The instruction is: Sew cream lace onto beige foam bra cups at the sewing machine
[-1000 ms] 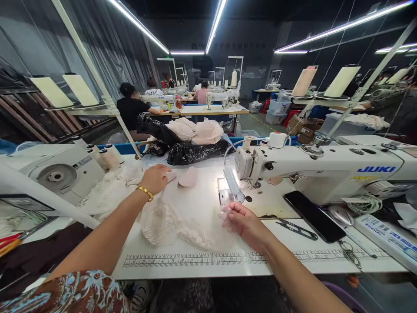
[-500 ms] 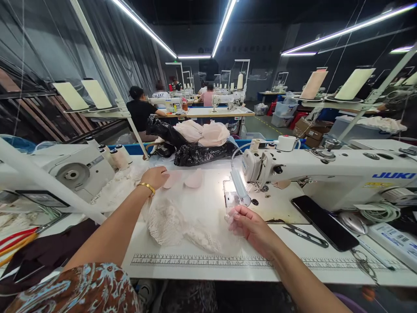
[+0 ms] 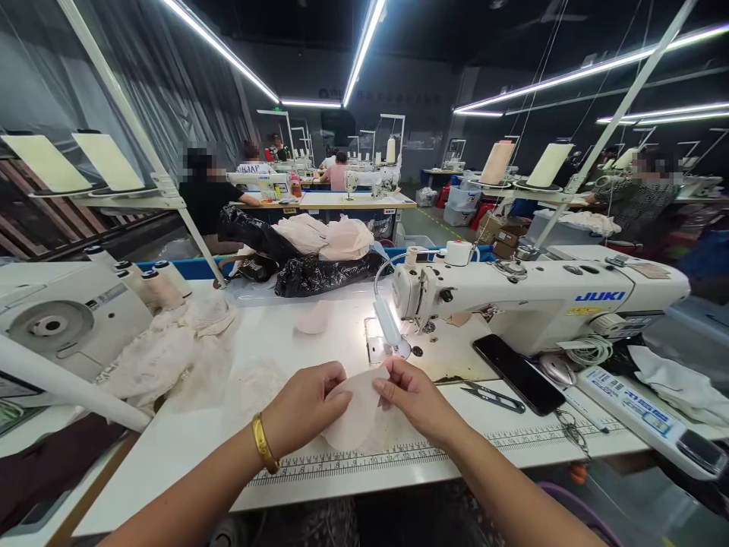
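Note:
Between my hands, above the table's front edge, is a pale pink rounded fabric piece [image 3: 348,414]. My left hand [image 3: 310,406], with a gold bracelet at the wrist, pinches its left part. My right hand [image 3: 411,395] has thumb and fingers closed on its upper right corner. Sheer lace fabric [image 3: 256,384] lies beside and partly beneath my left hand. Another pale pink piece [image 3: 311,317] rests flat farther back. Just beyond my right hand is the needle plate [image 3: 377,349] of the white sewing machine [image 3: 512,300], lit by its lamp.
A black phone [image 3: 518,374] and thread snips [image 3: 493,397] lie right of my right hand. Lace fabric [image 3: 171,342] is heaped at the left beside another machine [image 3: 62,323]. Black plastic bags [image 3: 330,275] stand behind the table. People sit at machines farther back.
My left hand has come back from the far pink pieces, and one of them is now held between both hands. My right hand has closed on its corner. The view has turned to the right.

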### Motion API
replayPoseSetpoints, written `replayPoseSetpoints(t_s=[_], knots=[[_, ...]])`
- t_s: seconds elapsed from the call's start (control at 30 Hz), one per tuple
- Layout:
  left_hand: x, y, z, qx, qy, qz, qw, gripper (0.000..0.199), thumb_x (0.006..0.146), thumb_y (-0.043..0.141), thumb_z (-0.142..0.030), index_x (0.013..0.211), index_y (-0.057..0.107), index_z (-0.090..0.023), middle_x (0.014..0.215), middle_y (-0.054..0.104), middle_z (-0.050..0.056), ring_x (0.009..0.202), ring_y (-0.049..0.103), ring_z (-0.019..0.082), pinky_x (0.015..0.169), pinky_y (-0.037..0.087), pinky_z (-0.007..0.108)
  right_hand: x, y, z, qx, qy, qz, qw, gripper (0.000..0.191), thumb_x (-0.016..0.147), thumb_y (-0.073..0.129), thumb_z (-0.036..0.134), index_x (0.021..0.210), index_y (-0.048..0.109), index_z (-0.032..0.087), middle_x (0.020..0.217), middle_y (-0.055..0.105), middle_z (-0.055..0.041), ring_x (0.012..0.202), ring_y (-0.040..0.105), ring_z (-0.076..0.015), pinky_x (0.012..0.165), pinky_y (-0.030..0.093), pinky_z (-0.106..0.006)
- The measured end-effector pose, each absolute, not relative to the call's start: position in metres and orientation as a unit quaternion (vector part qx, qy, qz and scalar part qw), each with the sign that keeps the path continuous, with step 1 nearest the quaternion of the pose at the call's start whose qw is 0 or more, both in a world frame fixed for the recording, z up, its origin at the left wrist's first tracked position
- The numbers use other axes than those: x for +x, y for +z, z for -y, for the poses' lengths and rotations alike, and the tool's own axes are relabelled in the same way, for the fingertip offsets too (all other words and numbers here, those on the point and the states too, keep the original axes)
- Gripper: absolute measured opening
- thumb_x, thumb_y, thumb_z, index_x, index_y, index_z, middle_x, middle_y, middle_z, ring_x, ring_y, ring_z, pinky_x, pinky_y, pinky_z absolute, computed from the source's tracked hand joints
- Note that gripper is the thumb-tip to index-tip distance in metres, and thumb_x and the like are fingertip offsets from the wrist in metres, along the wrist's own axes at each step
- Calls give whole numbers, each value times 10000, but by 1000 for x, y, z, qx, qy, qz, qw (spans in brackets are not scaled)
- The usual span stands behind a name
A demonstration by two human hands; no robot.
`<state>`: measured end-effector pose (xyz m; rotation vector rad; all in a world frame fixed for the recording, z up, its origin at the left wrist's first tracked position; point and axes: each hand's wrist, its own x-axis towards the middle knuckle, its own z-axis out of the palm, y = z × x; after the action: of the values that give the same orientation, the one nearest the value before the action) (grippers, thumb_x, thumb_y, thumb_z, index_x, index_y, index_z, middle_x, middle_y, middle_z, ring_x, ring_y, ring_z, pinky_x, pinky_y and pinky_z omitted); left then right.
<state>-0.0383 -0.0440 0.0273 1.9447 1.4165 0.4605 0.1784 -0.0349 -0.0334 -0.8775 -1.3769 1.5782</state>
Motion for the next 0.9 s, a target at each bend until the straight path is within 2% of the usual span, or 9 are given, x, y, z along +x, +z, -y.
replayPoseSetpoints(t_s=[0.07, 0.13, 0.2, 0.3, 0.37, 0.43, 0.6, 0.73, 0.9], knots=[[-33, 31, 42, 789, 209, -499, 290, 268, 815, 637, -380, 1017, 585, -211, 1075, 652, 70, 1010, 590, 270, 852, 475, 399, 179, -25, 41, -362, 591, 598, 402, 289, 905, 729, 464, 898, 587, 212, 740, 559, 40, 696, 539, -140, 686, 436, -285], [-29, 34, 37, 817, 228, -413, 331, 539, 772, 726, -394, 1241, 516, -234, 1343, 571, 101, 1242, 512, 299, 1044, 417, 449, 182, -14, 47, -363, 558, 644, 379, 199, 925, 698, 390, 916, 591, 222, 754, 548, 41, 704, 509, -141, 669, 409, -279], [-27, 36, 27, 803, 190, -346, 447, 534, 773, 732, -425, 1217, 505, -235, 1234, 621, 77, 1138, 574, 265, 968, 471, 409, 186, -2, 52, -369, 511, 680, 374, 124, 936, 666, 333, 917, 605, 226, 770, 561, 35, 721, 500, -145, 674, 395, -279], [-32, 37, 10, 742, 113, -352, 559, 324, 781, 675, -456, 916, 513, -211, 791, 581, -20, 700, 560, 162, 609, 450, 274, 191, 9, 58, -420, 397, 693, 431, 115, 956, 619, 311, 872, 602, 234, 747, 561, 27, 712, 509, -157, 668, 395, -288], [-39, 42, 3, 755, 147, -403, 496, 249, 771, 646, -388, 797, 467, -217, 676, 482, -58, 582, 460, 121, 521, 353, 236, 189, 11, 59, -444, 323, 686, 478, 89, 958, 607, 295, 882, 610, 248, 756, 569, 19, 684, 509, -163, 652, 407, -297], [-50, 48, -1, 808, 233, -435, 323, 160, 756, 600, -264, 751, 445, -223, 627, 444, -66, 550, 408, 117, 516, 315, 242, 182, 5, 58, -421, 289, 690, 514, 60, 958, 586, 250, 907, 617, 262, 841, 627, -8, 714, 551, -178, 657, 439, -308], [-65, 43, -3, 919, 216, -315, -96, 200, 894, 445, -101, 759, 534, -220, 683, 583, 0, 600, 465, 172, 696, 411, 347, 173, -31, 31, -346, 137, 784, 496, 220, 947, 461, 76, 960, 592, 251, 1008, 691, -66, 941, 639, -219, 763, 508, -331], [-48, 11, -4, 960, 90, -256, -69, 193, 888, 635, -166, 731, 532, -207, 712, 617, -4, 696, 558, 200, 765, 432, 374, 200, -58, -4, -336, 43, 889, 308, 266, 902, 451, 10, 842, 598, 223, 856, 668, -26, 765, 591, -184, 662, 454, -281], [-8, -14, -28, 965, 117, -225, -62, 232, 795, 553, 40, 826, 577, -189, 834, 647, 9, 776, 571, 192, 769, 428, 340, 240, -62, -31, -292, 56, 922, 248, 296, 916, 446, 23, 866, 650, 232, 943, 701, -29, 870, 599, -189, 697, 466, -278]])
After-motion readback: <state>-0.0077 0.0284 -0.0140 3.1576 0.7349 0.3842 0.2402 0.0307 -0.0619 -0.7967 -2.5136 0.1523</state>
